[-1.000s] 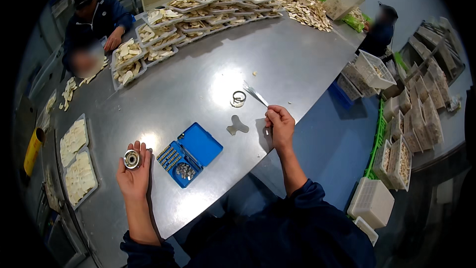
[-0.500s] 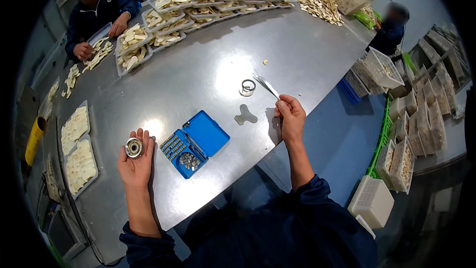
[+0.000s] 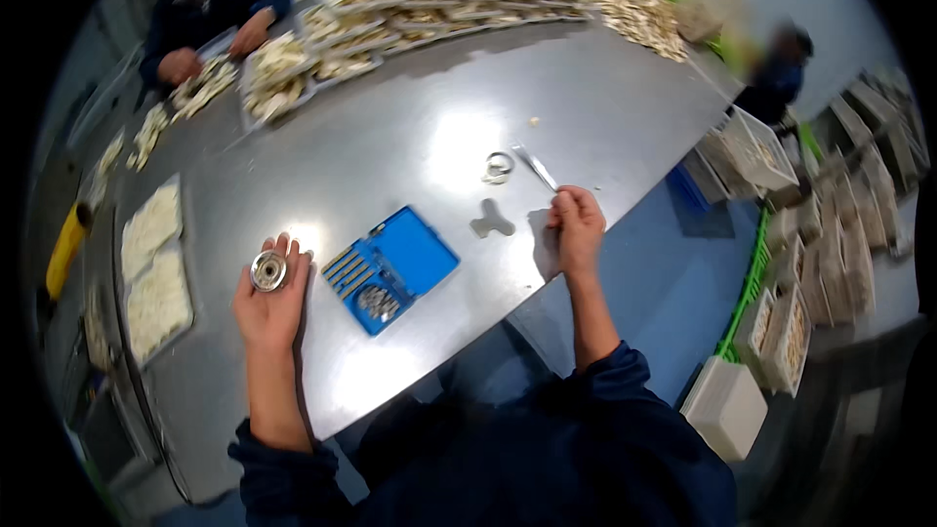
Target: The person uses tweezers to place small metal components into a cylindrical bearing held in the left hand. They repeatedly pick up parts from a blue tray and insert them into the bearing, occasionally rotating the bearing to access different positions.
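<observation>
In the head view, the left hand (image 3: 267,312) is palm up, fingers uncurled, bearing a round metal part (image 3: 268,271); a blue case (image 3: 420,248) lies towards its two o'clock. The right hand (image 3: 579,229) pinches silver tweezers (image 3: 536,169) angled towards eleven o'clock. The step seems to be holding both ready; moving on calls for a level left palm.

One round metal part (image 3: 268,271), one pair of tweezers (image 3: 535,168), one blue case (image 3: 417,252), one three-lobed plate (image 3: 493,222); two loaded trays (image 3: 189,307) along left edge of table (image 3: 625,132).
</observation>
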Available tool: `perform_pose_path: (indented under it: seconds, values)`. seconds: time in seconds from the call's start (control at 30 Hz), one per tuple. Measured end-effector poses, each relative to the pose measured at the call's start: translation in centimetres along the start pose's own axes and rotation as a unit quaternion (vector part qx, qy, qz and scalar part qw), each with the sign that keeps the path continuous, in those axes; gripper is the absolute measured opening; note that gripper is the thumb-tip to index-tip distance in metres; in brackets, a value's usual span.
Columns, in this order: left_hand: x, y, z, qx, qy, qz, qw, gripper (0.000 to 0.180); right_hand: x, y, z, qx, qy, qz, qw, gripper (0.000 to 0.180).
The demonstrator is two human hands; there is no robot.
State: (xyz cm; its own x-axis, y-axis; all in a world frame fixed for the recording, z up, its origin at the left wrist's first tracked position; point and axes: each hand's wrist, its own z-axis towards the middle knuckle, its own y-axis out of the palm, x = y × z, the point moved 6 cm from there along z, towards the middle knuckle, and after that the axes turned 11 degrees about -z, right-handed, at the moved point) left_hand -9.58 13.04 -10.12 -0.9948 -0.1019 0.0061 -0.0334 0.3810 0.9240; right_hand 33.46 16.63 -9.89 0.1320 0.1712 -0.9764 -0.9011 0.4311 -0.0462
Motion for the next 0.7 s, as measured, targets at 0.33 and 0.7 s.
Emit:
perform_pose_path:
  seconds: [0.33,0.7]
  values:
    - [-0.5,0.1,-0.5,-0.038,-0.028,-0.003,0.999,0.046,-6.0,3.6,-2.2,-0.138,0.025,-0.002,0.99,0.014]
    - [-0.7,0.3,-0.4,-0.034,-0.028,-0.004,0.999,0.047,-13.9,16.3,-7.5,-0.368,-0.275,-0.269,0.847,0.007]
